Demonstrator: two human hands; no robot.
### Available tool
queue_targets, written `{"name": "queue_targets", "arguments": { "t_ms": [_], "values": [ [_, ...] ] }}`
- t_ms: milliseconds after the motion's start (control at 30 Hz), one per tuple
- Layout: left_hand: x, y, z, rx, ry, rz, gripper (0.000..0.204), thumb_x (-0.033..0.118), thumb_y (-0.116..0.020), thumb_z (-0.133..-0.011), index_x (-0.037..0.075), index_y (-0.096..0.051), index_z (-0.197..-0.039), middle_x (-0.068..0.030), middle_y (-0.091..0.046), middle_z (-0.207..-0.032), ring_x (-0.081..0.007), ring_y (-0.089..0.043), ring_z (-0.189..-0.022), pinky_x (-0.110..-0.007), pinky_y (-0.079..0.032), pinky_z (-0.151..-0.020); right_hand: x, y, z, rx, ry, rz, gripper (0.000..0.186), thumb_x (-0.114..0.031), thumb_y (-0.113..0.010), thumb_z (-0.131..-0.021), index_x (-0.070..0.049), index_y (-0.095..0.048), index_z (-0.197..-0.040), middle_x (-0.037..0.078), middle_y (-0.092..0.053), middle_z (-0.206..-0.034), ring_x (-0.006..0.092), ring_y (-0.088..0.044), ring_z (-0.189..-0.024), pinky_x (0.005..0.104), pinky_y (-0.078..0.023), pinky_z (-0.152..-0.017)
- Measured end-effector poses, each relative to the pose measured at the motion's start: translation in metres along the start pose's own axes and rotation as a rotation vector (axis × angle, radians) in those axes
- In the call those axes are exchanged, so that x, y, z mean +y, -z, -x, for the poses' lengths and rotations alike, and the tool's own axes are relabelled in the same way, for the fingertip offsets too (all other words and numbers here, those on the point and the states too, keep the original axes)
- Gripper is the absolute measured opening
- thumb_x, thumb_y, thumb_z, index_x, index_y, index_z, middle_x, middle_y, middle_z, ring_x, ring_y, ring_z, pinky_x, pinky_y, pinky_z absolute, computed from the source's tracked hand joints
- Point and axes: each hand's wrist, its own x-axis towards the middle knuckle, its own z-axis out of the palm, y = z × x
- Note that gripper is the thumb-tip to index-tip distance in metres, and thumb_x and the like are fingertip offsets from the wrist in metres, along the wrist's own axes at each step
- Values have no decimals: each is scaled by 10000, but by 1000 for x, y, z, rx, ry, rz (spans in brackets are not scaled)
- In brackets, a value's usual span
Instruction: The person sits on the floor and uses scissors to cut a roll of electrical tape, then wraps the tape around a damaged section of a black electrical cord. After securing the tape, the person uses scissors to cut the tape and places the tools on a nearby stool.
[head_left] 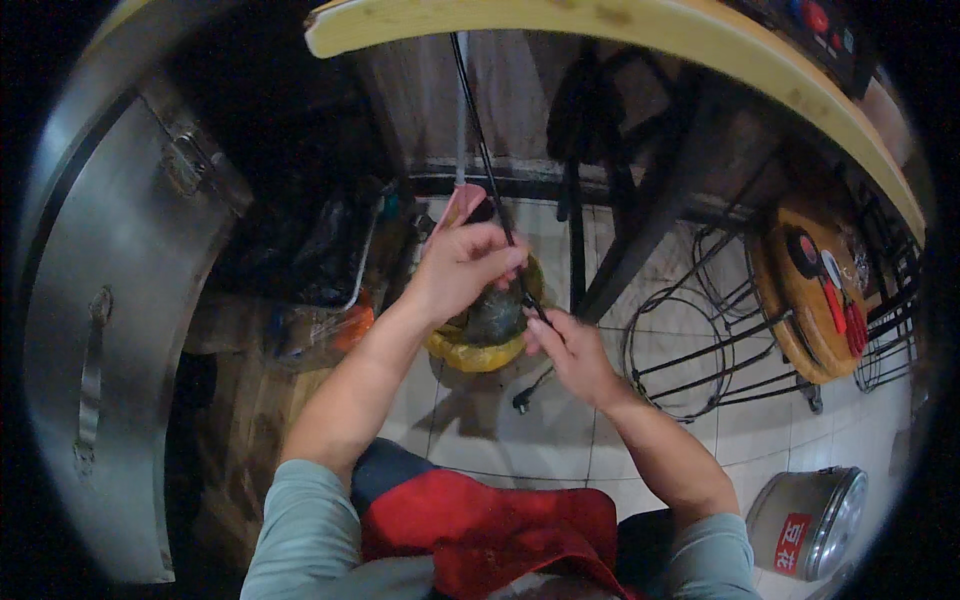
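Observation:
A black power cord (486, 160) hangs down from the wooden counter edge (620, 25) above. My left hand (462, 265) pinches the cord near its middle, fingers closed around it. My right hand (568, 352) grips the same cord lower down, just below the left hand. The cord's plug (522, 400) dangles below my right hand over the white tiled floor. Directly under both hands stands a yellow bin (478, 352) lined with a dark bag.
A large steel cabinet door (110, 330) fills the left side. Black wire stools (690, 350) and a round wooden stool seat (805, 290) lie on the right. A steel pot (808, 520) sits at lower right. Dark bags and a tray (330, 260) crowd the floor left of the bin.

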Motion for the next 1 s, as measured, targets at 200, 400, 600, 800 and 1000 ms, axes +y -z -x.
{"name": "queue_targets", "arguments": {
  "t_ms": [200, 400, 600, 800, 1000],
  "values": [
    [19, -35, 24, -314, 230, 220, 239, 258, -641, -928, 23, -679, -947, 13, -627, -793, -44, -547, -701, -197, -455, -619, -41, 23, 48, -38, -193, -237, 260, -228, -455, -1020, -19, -588, -1100, -5, -502, -697, 74, -482, -607, 234, -417, -552],
    [39, -58, 24, -308, 215, -6, 255, 220, -668, -905, 33, -611, -741, -1, -586, -645, -65, -515, -571, -223, -388, -518, -46, 39, 61, -71, -165, -258, 234, -220, -478, -1011, -23, -594, -1060, -10, -464, -670, 67, -454, -585, 239, -406, -519],
    [48, -61, 30, -262, 334, -29, 260, 217, -682, -894, 43, -594, -723, 11, -550, -611, -60, -479, -530, -224, -342, -477, -46, 46, 53, 229, 566, 568, 127, -86, -628, -883, -18, -619, -989, 82, -547, -634, 195, -582, -542, 311, -446, -483],
    [50, -51, 24, -314, 483, -71, 242, 222, -682, -889, 52, -597, -739, 14, -534, -604, -70, -489, -529, -219, -348, -478, -43, 46, 52, 251, 578, 934, 208, -51, -656, -790, -15, -633, -994, 76, -583, -671, 222, -601, -559, 332, -467, -474],
    [50, -65, 24, -172, 571, 19, 270, 291, -674, -891, 47, -633, -784, -2, -554, -601, -100, -502, -484, -230, -384, -447, -40, 51, 46, 231, 637, 1000, 279, -109, -664, -765, -13, -638, -1025, 64, -596, -700, 202, -607, -547, 325, -476, -462]
  ]
}}
